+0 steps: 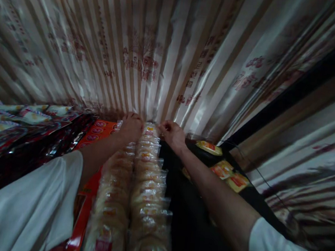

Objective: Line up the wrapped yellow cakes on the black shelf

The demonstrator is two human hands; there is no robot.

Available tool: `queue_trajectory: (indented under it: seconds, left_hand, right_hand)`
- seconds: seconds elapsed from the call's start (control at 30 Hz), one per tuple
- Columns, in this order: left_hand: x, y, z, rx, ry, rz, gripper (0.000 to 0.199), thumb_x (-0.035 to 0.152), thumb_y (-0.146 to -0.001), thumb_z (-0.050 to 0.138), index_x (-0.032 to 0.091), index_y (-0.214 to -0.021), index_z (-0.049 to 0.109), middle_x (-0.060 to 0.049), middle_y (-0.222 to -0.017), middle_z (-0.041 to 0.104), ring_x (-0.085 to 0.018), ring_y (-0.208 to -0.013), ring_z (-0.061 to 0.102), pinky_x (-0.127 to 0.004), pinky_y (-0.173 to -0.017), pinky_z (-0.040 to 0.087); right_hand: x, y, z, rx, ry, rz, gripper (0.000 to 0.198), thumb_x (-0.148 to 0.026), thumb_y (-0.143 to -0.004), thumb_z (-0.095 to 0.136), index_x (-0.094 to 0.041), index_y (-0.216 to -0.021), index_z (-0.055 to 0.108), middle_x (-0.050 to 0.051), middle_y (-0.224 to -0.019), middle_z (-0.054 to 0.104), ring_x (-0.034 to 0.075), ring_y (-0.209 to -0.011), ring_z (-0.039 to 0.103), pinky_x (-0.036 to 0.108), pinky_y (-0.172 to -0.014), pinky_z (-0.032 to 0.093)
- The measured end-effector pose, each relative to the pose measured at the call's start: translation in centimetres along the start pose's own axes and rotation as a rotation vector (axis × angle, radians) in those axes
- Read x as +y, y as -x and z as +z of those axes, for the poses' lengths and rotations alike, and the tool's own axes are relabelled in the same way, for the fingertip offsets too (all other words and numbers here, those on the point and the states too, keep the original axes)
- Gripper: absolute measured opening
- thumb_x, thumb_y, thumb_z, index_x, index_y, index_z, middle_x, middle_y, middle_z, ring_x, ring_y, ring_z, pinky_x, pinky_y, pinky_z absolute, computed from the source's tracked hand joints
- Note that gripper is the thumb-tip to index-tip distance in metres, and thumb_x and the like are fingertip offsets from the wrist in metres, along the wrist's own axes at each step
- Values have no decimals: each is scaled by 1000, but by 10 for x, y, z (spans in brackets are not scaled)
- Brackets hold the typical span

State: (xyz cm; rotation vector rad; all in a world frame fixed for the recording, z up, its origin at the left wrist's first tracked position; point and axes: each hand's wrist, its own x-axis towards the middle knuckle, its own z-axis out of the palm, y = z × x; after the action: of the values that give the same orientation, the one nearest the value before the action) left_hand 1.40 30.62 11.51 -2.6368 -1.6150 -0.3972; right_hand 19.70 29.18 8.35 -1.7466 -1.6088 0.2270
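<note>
- Here at the centre of the frame, the end packet [150, 129] is sitting at the top of the right row [150, 186] of clear-wrapped rounds, right between the two hands.
- That row's long axis is running from bottom centre up to mid-frame, away from the body, with the left row [117, 183] lying alongside.
- The left hand [130, 125] is resting over the top end of the left row, so the end packet is lying just to its right in the frame; its fingertips are hiding, and whether they are gripping, I cannot tell.
- The right hand [171, 133] is hanging over the other side, fingers curling in, thumb and fingertips bunching near the packet's right edge; whether they are pinching wrapper, I cannot tell.
- Which hand is nearer? Looking about even, both just beside it, contact too dim to call.
- Beyond, the striped curtain [167, 63] is hanging close behind; dark cloth [187, 229] is lying right of the rows.
</note>
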Motion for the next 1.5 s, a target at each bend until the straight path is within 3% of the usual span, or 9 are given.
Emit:
queue_trajectory:
  seconds: [0.2,0.43,0.53,0.7,0.87,1.0,1.1,1.37,1.5]
  left_hand:
    - [2,-5,5,53,49,24,22,21,-81,50,18,-86,71,-10,-105,64,-25,-110,46,-40,-95,37]
    - [-3,-2,5,242,62,68,22,19,-80,49,17,-86,71,-10,-99,64,-24,-108,49,-39,-99,39]
    - [-5,3,2,150,44,176,19,23,-77,53,18,-79,72,-9,-110,62,-27,-120,43,-43,-104,36]
    - [-1,11,-1,-40,46,138,16,25,-71,59,19,-78,72,-7,-123,58,-32,-132,32,-51,-107,31]
    - [-3,7,9,92,52,164,15,16,-71,55,15,-76,70,-10,-106,65,-27,-120,46,-46,-105,35]
    - [-4,0,12,163,68,223,16,16,-76,52,16,-74,68,-8,-90,67,-22,-106,53,-42,-106,35]
    - [-1,-1,7,186,71,197,16,18,-77,52,16,-75,67,-9,-90,66,-23,-105,53,-42,-103,38]
    - [-6,20,-5,68,55,318,18,27,-76,56,18,-73,71,-8,-99,65,-23,-108,50,-42,-105,35]
    - [-8,25,2,31,46,275,15,21,-70,58,17,-73,72,-9,-105,64,-25,-115,46,-42,-103,37]
  right_hand:
    - [-8,8,-6,-185,75,-61,14,-35,-80,62,-21,-78,68,0,-75,68,13,-66,59,23,-59,40]
    - [-17,3,-6,-137,103,86,14,-34,-80,60,-22,-76,67,-1,-72,67,13,-66,59,22,-56,38]
    - [-12,1,-1,-131,52,74,14,-34,-78,62,-22,-74,67,-1,-72,68,12,-65,58,21,-58,39]
    - [-4,2,2,-147,-28,43,13,-31,-80,61,-20,-79,67,0,-75,68,11,-65,59,21,-60,42]
    - [-4,12,-15,-15,33,-72,18,-36,-82,60,-21,-83,69,2,-82,68,13,-71,60,23,-63,43]
    - [-10,20,-22,-205,104,-89,20,-39,-81,61,-22,-76,70,0,-71,68,13,-64,60,22,-58,41]
    - [-16,23,-19,-232,158,-38,15,-36,-80,63,-22,-78,70,-1,-71,69,13,-64,60,20,-56,39]
    - [-16,24,-13,-221,177,23,20,-40,-82,59,-22,-82,70,0,-76,71,14,-68,62,21,-58,40]
    - [-19,29,-17,-147,140,-4,17,-36,-82,61,-20,-85,67,1,-80,70,13,-70,62,21,-60,41]
